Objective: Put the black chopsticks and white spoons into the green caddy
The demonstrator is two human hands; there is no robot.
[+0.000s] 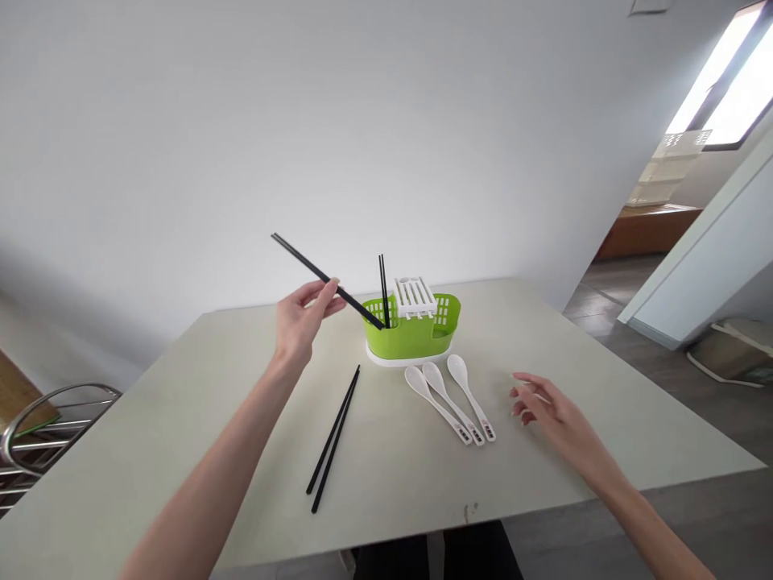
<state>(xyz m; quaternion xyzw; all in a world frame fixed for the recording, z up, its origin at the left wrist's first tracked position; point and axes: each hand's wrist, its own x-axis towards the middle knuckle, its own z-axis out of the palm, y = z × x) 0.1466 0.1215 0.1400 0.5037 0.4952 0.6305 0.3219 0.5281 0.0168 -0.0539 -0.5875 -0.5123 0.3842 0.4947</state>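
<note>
My left hand pinches a pair of black chopsticks between thumb and fingers. They slant down to the right, their thick ends in front of the left side of a green utensil basket. Another black pair stands upright in the basket's left compartment. A white slatted rack sits across its middle. Two more black chopsticks lie on the table below my left hand. Three white spoons lie in front of the basket. To their right, my right hand hovers with loosely bent fingers, holding nothing.
The pale table stands against a white wall. At the left edge is a metal-framed chair. Beyond the table's right side are a grey floor and a window.
</note>
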